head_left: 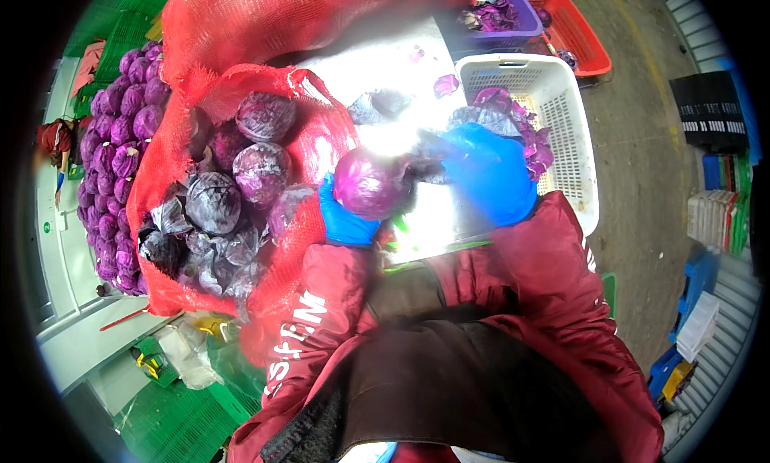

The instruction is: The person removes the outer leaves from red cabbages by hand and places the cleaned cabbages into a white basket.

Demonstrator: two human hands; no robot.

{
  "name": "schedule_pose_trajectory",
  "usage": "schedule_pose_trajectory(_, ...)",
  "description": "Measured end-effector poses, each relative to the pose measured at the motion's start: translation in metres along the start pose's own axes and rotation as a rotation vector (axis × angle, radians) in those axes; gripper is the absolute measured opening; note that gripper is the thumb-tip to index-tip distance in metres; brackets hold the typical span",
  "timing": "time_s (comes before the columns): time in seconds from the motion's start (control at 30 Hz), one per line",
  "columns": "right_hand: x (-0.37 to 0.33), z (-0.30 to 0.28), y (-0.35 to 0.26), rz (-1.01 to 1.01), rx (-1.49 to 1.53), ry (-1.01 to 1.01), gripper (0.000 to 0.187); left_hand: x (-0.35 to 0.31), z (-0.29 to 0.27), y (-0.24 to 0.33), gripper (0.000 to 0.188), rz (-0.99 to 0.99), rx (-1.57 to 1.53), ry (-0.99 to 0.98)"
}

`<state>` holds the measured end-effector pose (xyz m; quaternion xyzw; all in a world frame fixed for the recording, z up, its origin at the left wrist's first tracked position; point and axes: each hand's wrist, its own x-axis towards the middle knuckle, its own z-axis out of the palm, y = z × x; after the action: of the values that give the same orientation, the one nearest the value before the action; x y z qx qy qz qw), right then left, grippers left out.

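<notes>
A smooth, round red cabbage point(370, 184) rests in my left hand point(346, 216), whose blue-gloved fingers curl around its left and lower side. My right hand point(493, 178), also blue-gloved, is smeared by motion between the cabbage and the white basket point(589, 154). Its fingers do not show clearly. Dark outer leaves point(429, 160) lie or hang just left of it, blurred. To the left of my left hand, an open red mesh sack point(327, 114) holds several unpeeled cabbages point(263, 172) and loose dark leaves point(215, 258).
Purple leaves point(539, 146) fill part of the white basket. Behind it stand a purple crate point(525, 18) and an orange-red crate point(597, 50). Another red mesh sack point(241, 26) lies at the back. Peeled cabbages point(112, 150) are stacked high at the far left. Bright glare covers the metal tabletop point(337, 66).
</notes>
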<state>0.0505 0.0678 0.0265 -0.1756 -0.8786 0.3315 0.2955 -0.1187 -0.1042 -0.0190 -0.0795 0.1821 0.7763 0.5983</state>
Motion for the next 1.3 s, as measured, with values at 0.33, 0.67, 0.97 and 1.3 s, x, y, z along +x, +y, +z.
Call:
schedule_pose_trajectory(0.33, -0.023, -0.057, 0.023, 0.577, 0.065, 0.112, 0.034, -0.009, -0.038, 0.003, 0.078, 0.113, -0.026, 0.007)
schedule_pose_trajectory(0.67, -0.022, 0.024, -0.071, 0.470, 0.838, -0.096, 0.056, -0.023, 0.009, -0.015, 0.083, 0.076, 0.164, -0.227)
schedule_pose_trajectory(0.97, -0.020, 0.017, -0.070, 0.182, 0.889, -0.181, 0.049, -0.023, -0.027, -0.005, 0.059, -0.125, 0.205, 0.102)
schedule_pose_trajectory(1.3, -0.022, 0.017, -0.049, 0.652, 0.654, -0.021, 0.043, -0.019, -0.003, -0.002, 0.071, 0.157, 0.461, -0.048)
